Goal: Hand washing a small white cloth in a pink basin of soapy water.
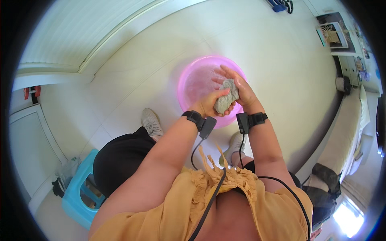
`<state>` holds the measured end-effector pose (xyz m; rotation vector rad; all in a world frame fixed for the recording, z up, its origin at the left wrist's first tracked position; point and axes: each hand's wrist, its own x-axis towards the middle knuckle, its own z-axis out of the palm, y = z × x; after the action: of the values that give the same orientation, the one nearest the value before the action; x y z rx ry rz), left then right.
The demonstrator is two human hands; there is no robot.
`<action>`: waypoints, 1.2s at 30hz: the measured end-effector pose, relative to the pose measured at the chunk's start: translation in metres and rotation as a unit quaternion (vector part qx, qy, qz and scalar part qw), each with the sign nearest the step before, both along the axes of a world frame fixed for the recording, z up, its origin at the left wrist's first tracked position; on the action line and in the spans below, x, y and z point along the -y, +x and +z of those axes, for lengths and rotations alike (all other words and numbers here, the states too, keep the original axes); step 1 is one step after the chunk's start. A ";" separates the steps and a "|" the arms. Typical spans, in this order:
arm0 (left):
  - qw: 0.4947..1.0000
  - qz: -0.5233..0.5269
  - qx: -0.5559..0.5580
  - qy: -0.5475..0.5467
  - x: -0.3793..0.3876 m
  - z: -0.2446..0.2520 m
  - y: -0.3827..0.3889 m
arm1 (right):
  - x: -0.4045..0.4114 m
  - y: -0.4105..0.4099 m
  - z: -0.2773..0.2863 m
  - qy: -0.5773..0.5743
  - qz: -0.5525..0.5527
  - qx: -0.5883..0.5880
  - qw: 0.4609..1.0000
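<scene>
My left hand (208, 103) is closed around a bunched grey cloth (225, 98), its thumb lying across the top. My right hand (245, 90) rests its palm side against the cloth, fingers stretched out and spread, with a wet sheen on the skin. Both hands are above a pink plastic basin (181, 98) on the floor. Sudsy-looking water (197, 82) shows inside the basin, left of the hands. The cloth and hands hide the basin's right part.
My shoes (151, 122) stand on pale floor tiles (141, 72) close to the basin. A blue plastic stool (72, 208) is at lower left. Black cables (215, 195) run from the wrist-worn devices (208, 128). Along the right stands a beige sofa or bed (337, 135).
</scene>
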<state>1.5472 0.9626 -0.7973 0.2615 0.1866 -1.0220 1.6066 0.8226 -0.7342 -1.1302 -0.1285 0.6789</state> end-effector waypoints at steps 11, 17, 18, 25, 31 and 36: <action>0.978 0.061 0.149 0.132 0.002 -0.060 -0.016 | -0.018 0.012 -0.020 -0.186 -0.010 -0.111 0.976; 0.931 -0.050 0.127 0.338 0.050 -0.011 -0.012 | 0.010 0.007 -0.046 -0.384 -0.001 -0.056 0.922; 0.870 -0.014 0.180 0.458 0.058 -0.015 -0.017 | 0.010 0.005 -0.054 -0.405 0.001 -0.071 0.912; 0.749 0.266 0.350 0.496 0.041 -0.142 -0.059 | -0.054 -0.021 -0.108 -0.552 0.220 0.413 0.690; 0.804 0.083 0.205 0.552 0.048 -0.070 -0.052 | -0.029 -0.034 -0.140 -0.635 0.179 0.392 0.641; 0.645 0.066 0.294 0.702 0.023 -0.038 -0.038 | -0.018 -0.028 -0.117 -0.620 0.029 0.416 0.664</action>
<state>1.5091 0.9395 -0.8354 1.9646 0.3694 -0.3793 1.5783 0.8409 -0.8516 -2.7563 -0.5358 0.1452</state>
